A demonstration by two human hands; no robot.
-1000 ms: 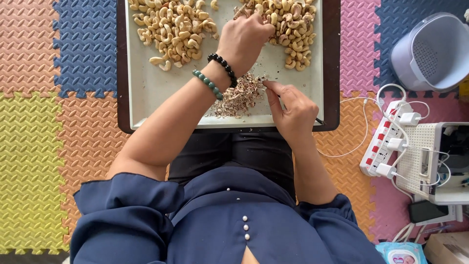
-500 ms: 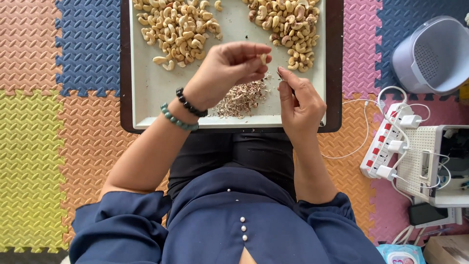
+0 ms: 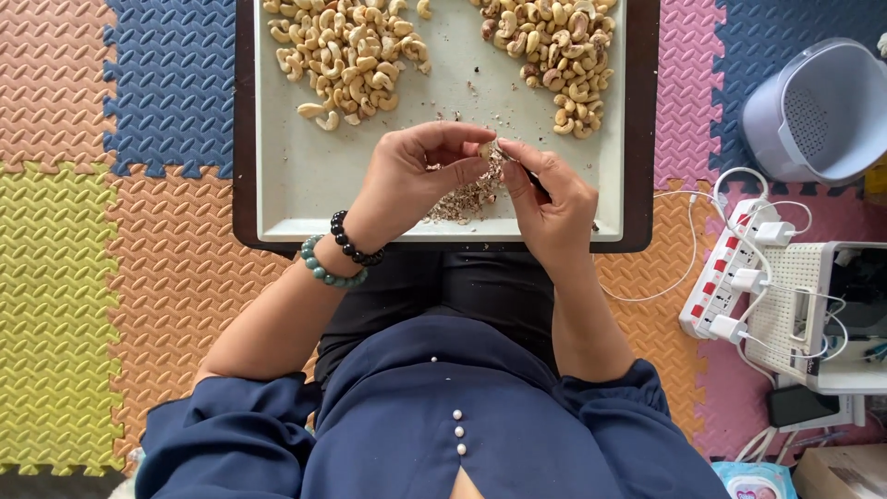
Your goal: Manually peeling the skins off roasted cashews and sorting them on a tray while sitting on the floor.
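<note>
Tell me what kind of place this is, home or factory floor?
Most likely a home room, with the person sitting on the floor. Bright interlocking foam mats cover the floor, a power strip with chargers lies beside a small plastic basket, and the cashews sit on a single tray.

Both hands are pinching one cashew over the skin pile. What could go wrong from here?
1. The cashew sits only between the fingertips of the left hand and right hand; it could slip into the heap of skins below.
2. Flakes may scatter toward the peeled pile, mixing waste with clean nuts.
3. The tray seems to rest on the lap; a knee shift might tip it.
</note>
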